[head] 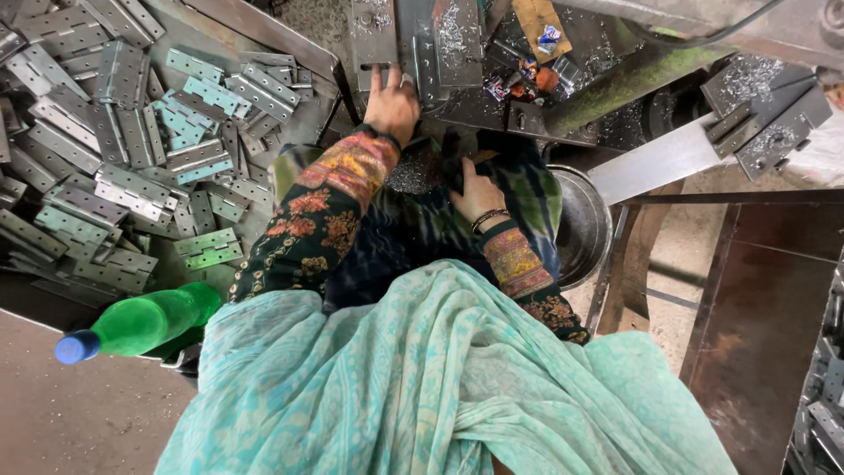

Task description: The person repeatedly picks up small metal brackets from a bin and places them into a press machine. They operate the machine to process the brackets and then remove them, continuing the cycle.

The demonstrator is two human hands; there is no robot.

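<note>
My left hand reaches forward and presses on a grey metal hinge plate lying on the machine bed, fingers laid on its near edge. My right hand rests in my lap on dark tie-dyed cloth, next to a small heap of metal shavings; its fingers are curled and I cannot tell whether it holds anything. Both arms wear patterned floral sleeves, and a teal scarf covers my front.
A large pile of grey and greenish metal hinge plates fills the left. A green plastic bottle with a blue cap lies at lower left. A round steel bowl sits right of my lap. Machine parts strewn with shavings stand at upper right.
</note>
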